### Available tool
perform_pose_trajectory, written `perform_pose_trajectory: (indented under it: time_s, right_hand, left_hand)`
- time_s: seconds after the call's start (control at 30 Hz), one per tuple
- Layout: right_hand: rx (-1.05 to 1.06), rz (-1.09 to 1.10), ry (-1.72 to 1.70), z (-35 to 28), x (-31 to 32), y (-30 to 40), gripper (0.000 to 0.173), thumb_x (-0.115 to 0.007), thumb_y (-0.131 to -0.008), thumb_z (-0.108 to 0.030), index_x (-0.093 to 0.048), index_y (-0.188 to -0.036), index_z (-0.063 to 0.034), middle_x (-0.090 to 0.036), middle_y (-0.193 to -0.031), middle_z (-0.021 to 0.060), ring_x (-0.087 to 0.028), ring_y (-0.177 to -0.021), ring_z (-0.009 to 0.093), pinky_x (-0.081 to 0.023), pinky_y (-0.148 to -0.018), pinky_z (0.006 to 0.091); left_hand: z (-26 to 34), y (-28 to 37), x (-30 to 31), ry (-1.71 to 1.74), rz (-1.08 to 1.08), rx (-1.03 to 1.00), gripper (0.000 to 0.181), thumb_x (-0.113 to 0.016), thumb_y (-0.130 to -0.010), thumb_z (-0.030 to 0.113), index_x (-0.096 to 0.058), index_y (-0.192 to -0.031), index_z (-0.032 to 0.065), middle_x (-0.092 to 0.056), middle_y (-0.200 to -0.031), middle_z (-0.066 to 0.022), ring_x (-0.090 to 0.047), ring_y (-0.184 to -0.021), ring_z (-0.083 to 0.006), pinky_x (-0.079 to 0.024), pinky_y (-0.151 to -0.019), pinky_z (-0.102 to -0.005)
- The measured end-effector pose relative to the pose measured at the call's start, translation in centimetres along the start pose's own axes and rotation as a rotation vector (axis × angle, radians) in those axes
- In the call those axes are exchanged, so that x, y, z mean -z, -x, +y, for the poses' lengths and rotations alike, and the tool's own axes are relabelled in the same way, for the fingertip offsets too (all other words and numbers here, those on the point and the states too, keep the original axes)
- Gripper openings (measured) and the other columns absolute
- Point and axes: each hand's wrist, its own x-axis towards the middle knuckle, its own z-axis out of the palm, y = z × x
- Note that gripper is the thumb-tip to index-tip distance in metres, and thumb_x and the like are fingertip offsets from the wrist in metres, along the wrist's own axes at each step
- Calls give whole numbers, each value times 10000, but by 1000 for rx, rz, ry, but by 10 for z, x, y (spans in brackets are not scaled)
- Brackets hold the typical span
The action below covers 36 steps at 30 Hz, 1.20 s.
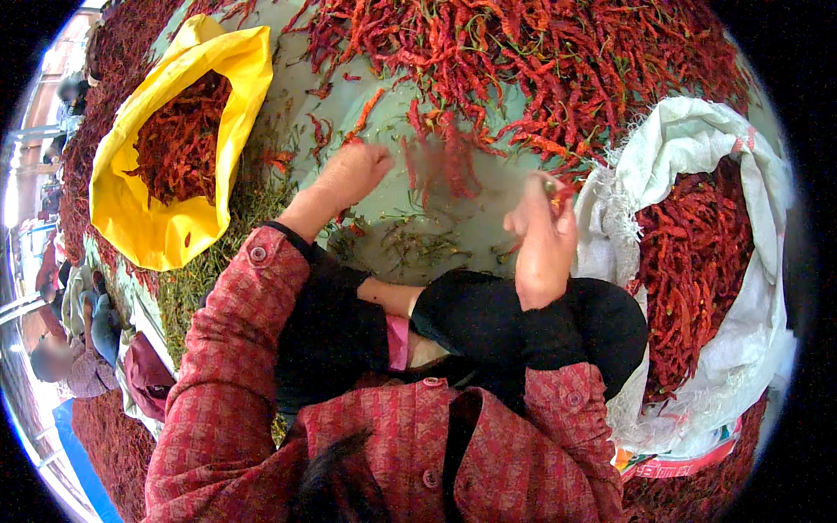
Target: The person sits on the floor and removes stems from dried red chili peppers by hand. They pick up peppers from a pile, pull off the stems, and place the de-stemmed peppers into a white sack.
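Observation:
My left hand (350, 175) hovers over the green sheet (386, 248) with its fingers curled in; whether anything is inside them cannot be made out. Between the thumb and fingers of my right hand (541, 245) is a dried red chili pepper (560, 196), partly hidden. Blurred loose chilies (458, 160) are on the sheet between the two hands. Beyond them spreads a large heap of wrinkled red chilies (549, 65), many with green stems. Closer to my crossed legs is a scatter of plucked stems (422, 242).
On the left stands a yellow sack (248, 98) with chilies inside. A white woven sack (713, 386), also holding chilies, leans by my right knee. A bank of greenish stems (189, 294) runs along my left side. Other people (78, 366) sit at the far left.

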Motion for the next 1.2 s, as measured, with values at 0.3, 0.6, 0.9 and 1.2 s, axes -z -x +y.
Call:
perform_pose_trajectory:
  time_s: [0.3, 0.6, 0.9, 1.2]
  right_hand:
    - [-67, -222, 198, 9, -2, 0, 165, -525, -823, -199, -539, -852, -38, -417, -584, -43, -392, -491, 40, -345, -461, 198]
    - [-133, -235, 147, 10, -2, -1, 191, -533, -819, -222, -545, -865, -37, -435, -592, -36, -408, -495, 48, -370, -474, 208]
    - [-405, -375, 4, 13, 3, 5, 251, -634, -748, -269, -528, -830, -57, -429, -595, -52, -398, -496, 51, -369, -471, 225]
    - [-64, -416, 396, 2, -5, 21, 194, -586, -784, -245, -502, -769, -70, -434, -595, -40, -403, -514, 65, -361, -506, 228]
  left_hand:
    - [-6, -75, -6, -558, 350, -273, 280, -471, -753, 74, -517, -1028, 104, -385, -1211, -101, -519, -901, -325, -453, -730, -392]
    - [13, -15, 13, 186, 79, 68, 250, -469, -837, 240, -521, -969, 35, -588, -742, -99, -581, -695, -184, -452, -627, -312]
    - [93, 71, 5, 776, -121, -152, 219, -506, -819, 156, -520, -984, 12, -564, -746, -15, -523, -660, -91, -441, -613, -238]
    - [94, 76, -9, 434, 11, -170, 179, -519, -791, 204, -554, -869, 47, -573, -671, -99, -564, -605, -211, -452, -568, -317]
